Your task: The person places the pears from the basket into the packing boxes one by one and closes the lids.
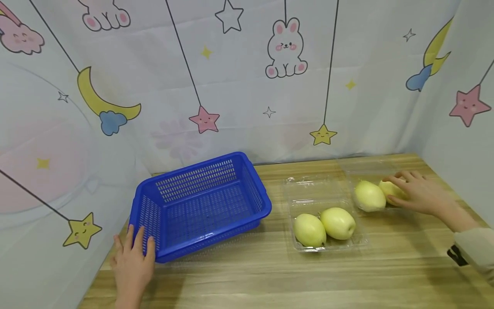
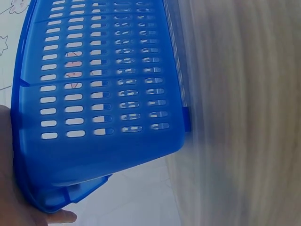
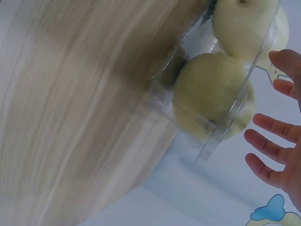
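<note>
My left hand rests with spread, fairly straight fingers at the near left corner of a blue plastic basket. In the left wrist view the hand lies along the rim of the slotted basket. My right hand hovers with parted fingers over a pale yellow-green, apple- or pear-like fruit, partly hiding it. Beside that one, another fruit sits in the same clear clamshell box. In the right wrist view the spread hand appears apart from the nearer fruit.
A second open clear plastic box holds two similar fruits, the left one and the right one, between basket and right box. All stand on a wood-grain table. A cartoon-printed cloth hangs behind and along the sides.
</note>
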The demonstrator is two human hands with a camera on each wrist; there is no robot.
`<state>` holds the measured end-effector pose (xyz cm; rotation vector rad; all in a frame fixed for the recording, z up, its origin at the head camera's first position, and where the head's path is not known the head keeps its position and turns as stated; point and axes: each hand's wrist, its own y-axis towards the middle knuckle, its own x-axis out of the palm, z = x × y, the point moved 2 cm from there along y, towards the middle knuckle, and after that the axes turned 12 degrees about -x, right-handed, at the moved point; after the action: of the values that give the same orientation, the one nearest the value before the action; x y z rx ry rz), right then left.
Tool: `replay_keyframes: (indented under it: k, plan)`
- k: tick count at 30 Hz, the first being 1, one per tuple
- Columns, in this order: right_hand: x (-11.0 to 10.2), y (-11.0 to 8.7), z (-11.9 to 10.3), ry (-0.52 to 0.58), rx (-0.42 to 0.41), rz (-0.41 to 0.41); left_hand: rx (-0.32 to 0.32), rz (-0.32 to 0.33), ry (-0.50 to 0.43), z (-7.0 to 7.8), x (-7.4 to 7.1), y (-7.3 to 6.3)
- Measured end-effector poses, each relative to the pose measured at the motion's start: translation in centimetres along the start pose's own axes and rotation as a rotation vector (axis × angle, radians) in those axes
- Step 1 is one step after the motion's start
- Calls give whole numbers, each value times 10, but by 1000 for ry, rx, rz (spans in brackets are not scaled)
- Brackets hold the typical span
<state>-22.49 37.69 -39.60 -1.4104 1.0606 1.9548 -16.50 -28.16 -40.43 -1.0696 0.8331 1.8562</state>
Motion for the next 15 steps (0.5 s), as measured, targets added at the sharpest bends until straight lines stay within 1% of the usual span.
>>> replay_keyframes:
  k: [4,8,12,15]
  plan:
    - [-2,5,-12,-6,-10,13,4,-32,32,1,-4,0]
    - [-2,10,-27,4,-45,55,27,-46,49,5,-7,-1]
    - [-3,17,-44,-13,-91,92,77,-59,36,15,-6,-4]
    - [-5,23,-54,18,-108,112,119,-61,12,26,-6,-7]
